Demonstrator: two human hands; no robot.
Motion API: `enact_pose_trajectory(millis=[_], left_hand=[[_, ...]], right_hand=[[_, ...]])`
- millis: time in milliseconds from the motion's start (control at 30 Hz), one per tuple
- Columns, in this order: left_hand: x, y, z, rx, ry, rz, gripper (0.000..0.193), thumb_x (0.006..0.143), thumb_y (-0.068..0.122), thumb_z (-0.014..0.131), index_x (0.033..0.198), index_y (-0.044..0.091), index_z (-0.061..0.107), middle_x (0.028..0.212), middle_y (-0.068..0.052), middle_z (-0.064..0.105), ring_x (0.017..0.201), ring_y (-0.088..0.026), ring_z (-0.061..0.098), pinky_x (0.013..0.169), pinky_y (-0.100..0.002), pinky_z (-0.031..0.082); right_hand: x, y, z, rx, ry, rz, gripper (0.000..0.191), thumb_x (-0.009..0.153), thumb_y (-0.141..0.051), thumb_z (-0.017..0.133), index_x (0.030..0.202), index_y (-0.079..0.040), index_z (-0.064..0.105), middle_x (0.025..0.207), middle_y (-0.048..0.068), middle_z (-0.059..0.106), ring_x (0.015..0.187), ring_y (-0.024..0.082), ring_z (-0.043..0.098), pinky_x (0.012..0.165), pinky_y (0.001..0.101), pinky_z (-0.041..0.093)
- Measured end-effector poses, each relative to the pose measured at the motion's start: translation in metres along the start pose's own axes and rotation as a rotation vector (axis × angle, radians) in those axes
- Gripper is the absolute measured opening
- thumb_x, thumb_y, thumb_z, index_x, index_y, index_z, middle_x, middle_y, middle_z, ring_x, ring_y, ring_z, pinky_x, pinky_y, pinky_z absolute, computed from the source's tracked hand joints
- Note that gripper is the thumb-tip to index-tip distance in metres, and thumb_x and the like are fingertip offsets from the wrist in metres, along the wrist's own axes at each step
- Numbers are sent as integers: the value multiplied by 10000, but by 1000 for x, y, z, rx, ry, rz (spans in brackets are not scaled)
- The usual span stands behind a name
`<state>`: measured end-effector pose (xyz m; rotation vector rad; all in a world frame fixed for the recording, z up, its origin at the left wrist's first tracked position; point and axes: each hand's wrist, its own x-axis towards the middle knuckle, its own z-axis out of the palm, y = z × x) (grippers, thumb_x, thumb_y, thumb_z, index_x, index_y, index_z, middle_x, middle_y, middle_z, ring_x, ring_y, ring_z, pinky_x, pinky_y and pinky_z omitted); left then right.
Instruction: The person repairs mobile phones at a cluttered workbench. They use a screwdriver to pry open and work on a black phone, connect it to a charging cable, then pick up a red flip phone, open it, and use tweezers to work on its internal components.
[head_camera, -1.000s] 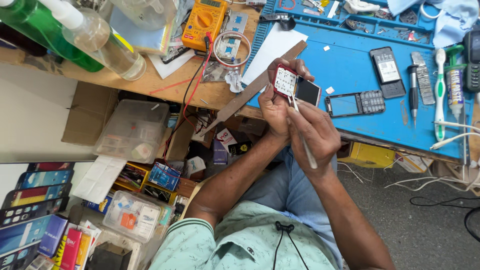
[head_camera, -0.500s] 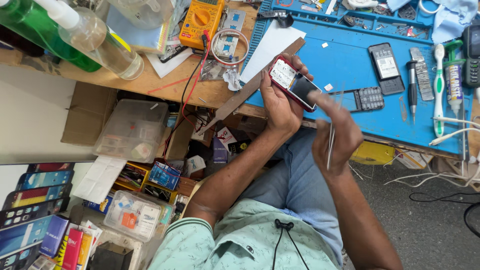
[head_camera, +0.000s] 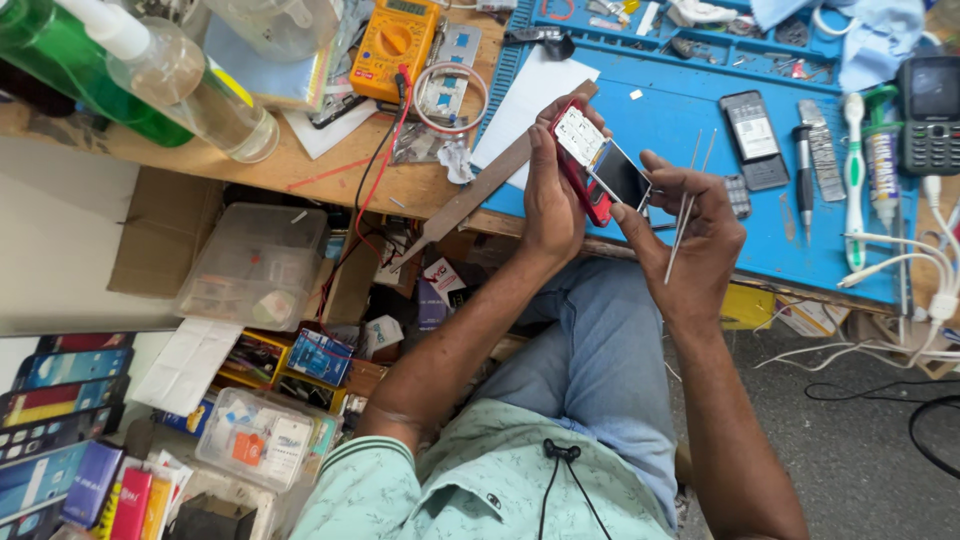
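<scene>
Left hand (head_camera: 553, 200) clamping opened red phone (head_camera: 592, 165), long axis 10-to-4 o'clock; right hand (head_camera: 700, 240) pinching tweezers (head_camera: 686, 205), tips toward 1 o'clock.

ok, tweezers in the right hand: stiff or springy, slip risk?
Tweezers look like thin metal prongs, so probably springy and light. The right hand pinches them low, tips splayed above, so they might twist or slip. Fine tips likely bend easily.

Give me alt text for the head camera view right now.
The left hand holds an opened red phone over the edge of a blue work mat, while the right hand touches it and grips thin metal tweezers. A yellow multimeter, other phones and small tools lie on the cluttered bench.
</scene>
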<state>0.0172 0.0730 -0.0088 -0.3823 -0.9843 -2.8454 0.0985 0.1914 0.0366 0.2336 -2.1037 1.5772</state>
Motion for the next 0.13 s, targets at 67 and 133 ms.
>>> enact_pose_trajectory(millis=[67,133], left_hand=[[4,1,3,-5,22,-73,647,1129,591,337,1443,43,479,1208,-108,571,1139,-197,563,1036,-367,480],[7,1,8,-68,86,-175,701,1087,620,353,1465,40,466,1181,-119,580,1090,-211,571,971,-388,488]], right_hand=[[3,4,-2,-157,18,-91,434,954,-68,887,1293,-80,616,1398,177,708,1233,192,719,1043,319,602],[-14,2,-1,-238,27,-143,440,952,-70,893,1303,-92,627,1402,180,711,1206,192,729,1030,317,600]])
